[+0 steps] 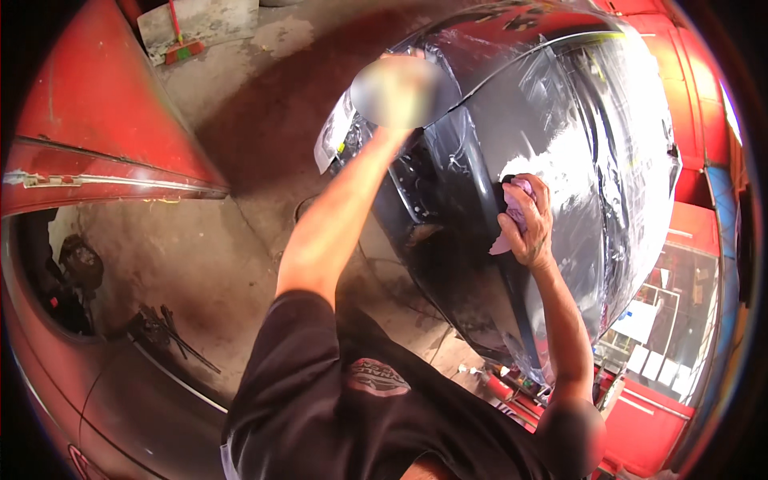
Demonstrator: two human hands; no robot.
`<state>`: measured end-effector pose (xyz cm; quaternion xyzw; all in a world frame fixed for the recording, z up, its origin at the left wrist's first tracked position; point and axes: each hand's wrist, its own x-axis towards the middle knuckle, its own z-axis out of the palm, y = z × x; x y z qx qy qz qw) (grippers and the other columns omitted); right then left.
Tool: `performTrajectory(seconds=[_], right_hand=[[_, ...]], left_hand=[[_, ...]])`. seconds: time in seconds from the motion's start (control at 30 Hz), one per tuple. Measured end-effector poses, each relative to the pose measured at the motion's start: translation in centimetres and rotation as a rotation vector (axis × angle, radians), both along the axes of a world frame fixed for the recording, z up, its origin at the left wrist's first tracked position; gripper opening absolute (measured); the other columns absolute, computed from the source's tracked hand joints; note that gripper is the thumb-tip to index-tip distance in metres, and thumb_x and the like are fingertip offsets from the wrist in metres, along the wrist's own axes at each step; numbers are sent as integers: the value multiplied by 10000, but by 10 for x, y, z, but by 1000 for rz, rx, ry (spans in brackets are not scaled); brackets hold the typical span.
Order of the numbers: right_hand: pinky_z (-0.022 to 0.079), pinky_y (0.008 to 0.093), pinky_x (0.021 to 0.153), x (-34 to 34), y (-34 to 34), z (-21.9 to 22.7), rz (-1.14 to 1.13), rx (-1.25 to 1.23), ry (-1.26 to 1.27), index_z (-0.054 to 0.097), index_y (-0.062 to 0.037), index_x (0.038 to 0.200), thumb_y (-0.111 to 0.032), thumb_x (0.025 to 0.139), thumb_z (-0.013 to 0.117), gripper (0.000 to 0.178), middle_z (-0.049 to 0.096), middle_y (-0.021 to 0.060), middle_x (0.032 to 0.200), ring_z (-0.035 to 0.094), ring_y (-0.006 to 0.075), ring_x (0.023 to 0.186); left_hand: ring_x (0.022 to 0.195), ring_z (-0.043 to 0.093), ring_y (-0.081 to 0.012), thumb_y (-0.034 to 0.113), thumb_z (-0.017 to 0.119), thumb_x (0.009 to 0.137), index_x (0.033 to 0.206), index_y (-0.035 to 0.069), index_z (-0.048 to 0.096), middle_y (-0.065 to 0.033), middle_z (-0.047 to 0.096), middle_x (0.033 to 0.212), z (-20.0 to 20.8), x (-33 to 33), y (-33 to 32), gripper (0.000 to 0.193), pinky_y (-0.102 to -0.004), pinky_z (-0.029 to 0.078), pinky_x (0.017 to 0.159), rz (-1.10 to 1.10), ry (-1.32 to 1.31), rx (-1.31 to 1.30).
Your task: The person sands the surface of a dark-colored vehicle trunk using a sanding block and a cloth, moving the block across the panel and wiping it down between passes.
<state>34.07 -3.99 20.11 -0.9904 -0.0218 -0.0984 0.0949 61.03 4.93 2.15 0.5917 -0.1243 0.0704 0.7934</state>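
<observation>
A black car body (496,128) lies before me, its panels partly covered by clear plastic film (612,104). My right hand (532,224) is closed round a crumpled pinkish-purple cloth (516,208), against the glossy black panel. A small black bit shows at the cloth's upper edge; what it is I cannot make out. Stretched far ahead, my left hand (404,92) is at the car's far left edge, over the film-covered part. A blurred patch hides most of that hand, so its fingers and anything in them cannot be read.
On the left stands a red car panel (104,96) with an open edge, and a dark red car body (136,408) below it. A broom (184,50) rests on the concrete floor (208,264) at the far left. Red equipment (500,388) and a glass-fronted red cabinet (672,312) stand at right.
</observation>
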Motion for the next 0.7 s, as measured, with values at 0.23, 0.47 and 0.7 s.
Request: performTrajectory(seconds=[0.23, 0.47, 0.7], right_hand=[[471, 518, 1037, 0, -2, 2, 30, -31, -5, 679, -48, 1273, -156, 780, 729, 507, 580, 243, 1320, 571, 436, 1192], [465, 537, 1023, -4, -5, -2, 7, -52, -6, 671, -46, 1272, -156, 788, 710, 498, 589, 248, 1292, 572, 441, 1176], [454, 536, 1052, -1, 2, 2, 15, -43, 4, 671, -31, 1264, -148, 779, 709, 501, 587, 250, 1320, 567, 433, 1196]], left_hand=[[1082, 676, -253, 16, 798, 894, 972, -3, 784, -151, 682, 1123, -4, -49, 5, 81, -390, 566, 955, 62, 9, -27], [1064, 701, -274, 62, 787, 903, 1013, 32, 806, -152, 706, 1101, -7, -39, 5, 115, -379, 562, 963, -8, 48, 6], [1054, 696, -266, 58, 812, 874, 1020, 2, 805, -169, 714, 1073, -18, 10, 3, 156, -377, 533, 961, -24, 63, -33]])
